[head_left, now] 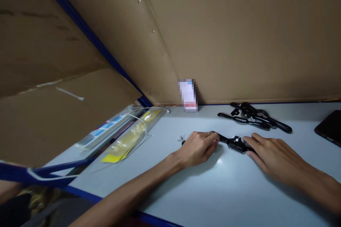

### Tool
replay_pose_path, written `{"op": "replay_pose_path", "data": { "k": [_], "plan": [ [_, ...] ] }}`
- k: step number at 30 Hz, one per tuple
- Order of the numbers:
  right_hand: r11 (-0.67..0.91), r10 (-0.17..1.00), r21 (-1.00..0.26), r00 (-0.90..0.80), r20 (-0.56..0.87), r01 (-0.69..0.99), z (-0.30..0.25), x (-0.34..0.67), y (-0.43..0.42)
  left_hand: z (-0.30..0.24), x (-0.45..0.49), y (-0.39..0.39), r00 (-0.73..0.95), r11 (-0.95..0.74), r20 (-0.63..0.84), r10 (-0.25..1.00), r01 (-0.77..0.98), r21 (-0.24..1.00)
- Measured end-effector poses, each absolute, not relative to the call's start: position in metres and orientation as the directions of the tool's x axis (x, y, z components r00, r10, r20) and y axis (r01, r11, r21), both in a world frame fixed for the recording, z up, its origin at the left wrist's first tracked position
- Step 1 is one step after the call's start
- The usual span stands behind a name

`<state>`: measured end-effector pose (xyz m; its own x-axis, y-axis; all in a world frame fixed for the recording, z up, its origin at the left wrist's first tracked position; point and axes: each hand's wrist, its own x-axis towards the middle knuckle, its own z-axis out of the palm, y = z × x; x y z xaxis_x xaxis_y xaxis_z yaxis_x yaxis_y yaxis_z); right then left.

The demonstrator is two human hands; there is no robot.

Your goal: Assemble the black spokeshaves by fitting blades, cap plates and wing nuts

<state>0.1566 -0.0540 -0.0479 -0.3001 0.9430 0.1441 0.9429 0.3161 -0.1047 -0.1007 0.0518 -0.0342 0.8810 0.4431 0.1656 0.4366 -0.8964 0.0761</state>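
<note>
A black bar-shaped tool [233, 142] with a thick middle block lies on the pale blue table [213, 191]. My left hand [198, 146] rests palm down over its left handle with fingers curled around it. My right hand [269, 152] lies over the right handle, fingers pressed on it beside the middle block. A tiny metal piece [181, 138] sits just left of my left hand.
A pile of similar black tools [254, 116] lies behind my hands. A dark phone [330, 127] is at the right edge. Clear packets with yellow contents [130, 135] lie at the left. A small white and red box [188, 95] stands against the cardboard wall [226, 35].
</note>
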Motion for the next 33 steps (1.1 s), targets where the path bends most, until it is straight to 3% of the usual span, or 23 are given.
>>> {"op": "replay_pose_path", "data": {
  "k": [12,26,33],
  "plan": [
    [0.187,0.976,-0.073,-0.177,0.129,0.980,-0.029,0.149,-0.061,-0.041,-0.107,0.031,0.962,-0.981,0.214,0.171,0.146,0.124],
    [0.163,0.985,-0.098,-0.155,0.079,0.982,-0.026,0.147,-0.064,-0.043,-0.106,0.031,0.963,-0.981,0.217,0.160,0.130,0.147],
    [0.098,0.994,-0.200,-0.104,-0.018,0.975,-0.021,0.152,-0.064,-0.044,-0.107,0.032,0.964,-0.982,0.218,0.152,0.122,0.148]
  ]
}}
